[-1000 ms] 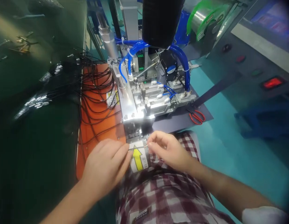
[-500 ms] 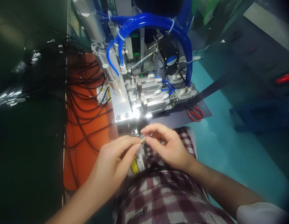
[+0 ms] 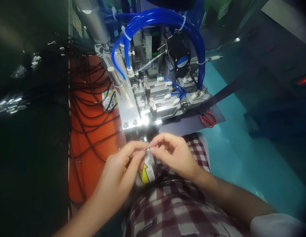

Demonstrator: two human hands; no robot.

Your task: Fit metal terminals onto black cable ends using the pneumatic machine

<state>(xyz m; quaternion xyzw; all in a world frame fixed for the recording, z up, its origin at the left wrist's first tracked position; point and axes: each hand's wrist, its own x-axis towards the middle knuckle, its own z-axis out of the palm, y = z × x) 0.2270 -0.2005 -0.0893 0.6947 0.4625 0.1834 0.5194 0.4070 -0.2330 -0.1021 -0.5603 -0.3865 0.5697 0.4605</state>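
Observation:
Several thin wires (image 3: 147, 147), reddish and pale in colour, span the small gap between my fingertips. My left hand (image 3: 124, 164) pinches their left end between thumb and forefinger. At the other end, the thumb and forefinger of my right hand (image 3: 174, 153) are closed on the same wires. Both hands are just in front of the brightly lit front edge of a metal machine (image 3: 143, 120). Below the fingers, a label with a yellow arrow (image 3: 144, 174) is partly covered by my left hand. Whatever the wires lead to is hidden by the fingers.
Black cables (image 3: 86, 123) lie across an orange board (image 3: 93, 179) on the left. Thick blue tubes (image 3: 165, 18) arch over the machine. Red-handled snips (image 3: 208, 119) rest on a dark mat right of it. Shiny bundles (image 3: 11, 104) lie at the far left.
My right fingertips have closed onto the wires, and the fingers of both hands have shifted slightly left. More of the wires and of the yellow arrow label shows now.

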